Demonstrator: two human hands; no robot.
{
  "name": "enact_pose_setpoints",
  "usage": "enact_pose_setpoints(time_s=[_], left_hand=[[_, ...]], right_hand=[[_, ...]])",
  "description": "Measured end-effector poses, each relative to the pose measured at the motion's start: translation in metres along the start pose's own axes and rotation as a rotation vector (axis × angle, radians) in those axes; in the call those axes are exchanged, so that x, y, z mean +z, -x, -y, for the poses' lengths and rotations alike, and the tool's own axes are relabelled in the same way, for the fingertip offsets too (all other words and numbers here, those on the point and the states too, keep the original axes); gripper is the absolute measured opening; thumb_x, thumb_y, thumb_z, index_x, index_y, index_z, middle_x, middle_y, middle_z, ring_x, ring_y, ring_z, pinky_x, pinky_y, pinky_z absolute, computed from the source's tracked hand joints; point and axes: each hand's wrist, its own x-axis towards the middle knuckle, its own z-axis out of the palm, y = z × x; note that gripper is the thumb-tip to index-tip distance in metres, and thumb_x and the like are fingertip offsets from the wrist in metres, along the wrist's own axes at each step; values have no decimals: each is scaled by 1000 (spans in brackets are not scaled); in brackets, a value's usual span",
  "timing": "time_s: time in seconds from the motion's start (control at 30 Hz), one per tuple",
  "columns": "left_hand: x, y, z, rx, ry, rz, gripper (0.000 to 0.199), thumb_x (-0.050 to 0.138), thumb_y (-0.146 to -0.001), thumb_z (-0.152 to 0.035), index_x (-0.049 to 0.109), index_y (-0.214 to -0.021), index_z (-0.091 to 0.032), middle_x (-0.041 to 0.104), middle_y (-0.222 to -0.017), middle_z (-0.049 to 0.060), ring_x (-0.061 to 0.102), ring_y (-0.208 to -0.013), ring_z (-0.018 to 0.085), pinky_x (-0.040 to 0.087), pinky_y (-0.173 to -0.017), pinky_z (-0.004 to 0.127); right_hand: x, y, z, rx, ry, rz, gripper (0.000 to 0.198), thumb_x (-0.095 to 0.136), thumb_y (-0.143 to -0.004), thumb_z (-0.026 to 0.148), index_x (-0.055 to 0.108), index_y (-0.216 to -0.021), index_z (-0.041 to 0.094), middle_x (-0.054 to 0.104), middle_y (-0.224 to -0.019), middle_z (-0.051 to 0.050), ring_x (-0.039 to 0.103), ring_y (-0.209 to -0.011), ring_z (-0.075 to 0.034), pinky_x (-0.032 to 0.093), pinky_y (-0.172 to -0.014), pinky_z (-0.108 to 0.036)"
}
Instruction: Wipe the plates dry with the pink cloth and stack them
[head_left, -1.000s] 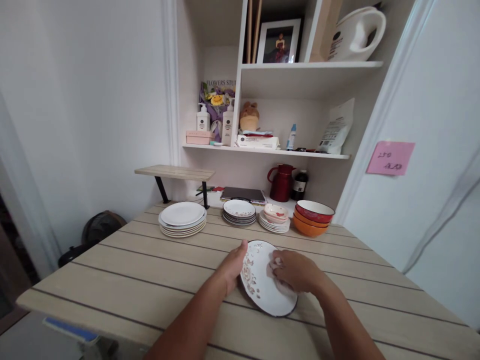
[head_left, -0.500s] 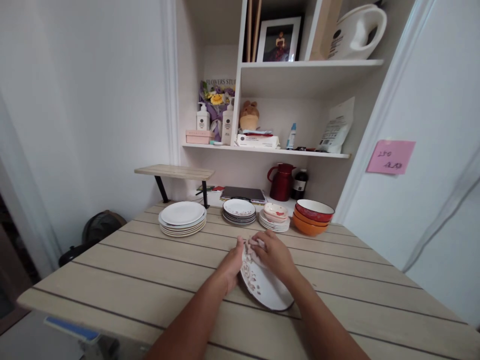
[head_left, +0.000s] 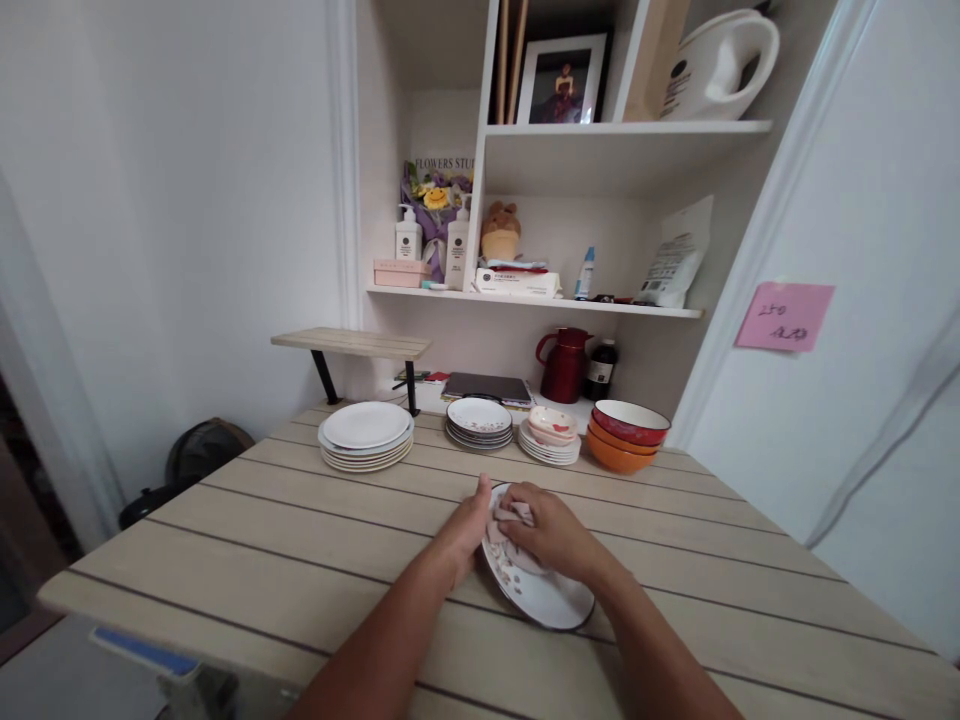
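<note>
A white plate (head_left: 551, 598) with a dark rim and brown floral pattern is tilted above the wooden table. My left hand (head_left: 466, 535) grips its left edge, the thumb along the rim and the other fingers hidden beneath. My right hand (head_left: 553, 530) is closed on a crumpled pale pink cloth (head_left: 512, 528), pressed against the upper part of the plate's face. Beyond my hands stands a stack of similar floral plates (head_left: 480, 418), and to its right a stack of small white plates (head_left: 550, 450) carries pink heart-marked dishes (head_left: 553, 425).
White plates (head_left: 366, 430) are stacked at the left, near a small raised wooden shelf (head_left: 352, 343). Nested red and orange bowls (head_left: 626, 440) stand at the back right. Behind are a laptop (head_left: 487, 387), a red jug (head_left: 564, 367) and a dark bottle (head_left: 600, 370).
My right hand and the cloth have slid down the plate's face, toward me. The plate has shifted slightly the same way, while my left hand keeps its place at the edge.
</note>
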Motion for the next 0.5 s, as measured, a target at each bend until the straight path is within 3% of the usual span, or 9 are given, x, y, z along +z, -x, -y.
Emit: enact_pose_setpoints(time_s=[0.1,0.3,0.5], left_hand=[[1,1,-1,39,8,-21,65,42,-85,-67,64,-114,-13,75,-96,15,71,-87,25,52,-82,36],[1,3,-1,98,16,-10,46,56,-86,-50,64,-113,-14,73,-105,15,69,-96,26,50,-88,38],[-2,2,0,106,24,-44,39,73,-73,-25,66,-109,-14,75,-96,14,70,-88,27,51,-84,39]], right_hand=[[8,-6,2,-29,-20,-73,13,57,-81,26,62,-93,22,60,-92,-4,58,-82,-18,41,-73,-29],[3,-12,-24,146,75,-330,16,51,-86,30,64,-94,24,58,-95,-4,57,-84,-19,41,-73,-29],[-12,-7,-43,229,99,-388,23,46,-87,32,62,-99,21,57,-99,-8,56,-88,-22,41,-74,-32]])
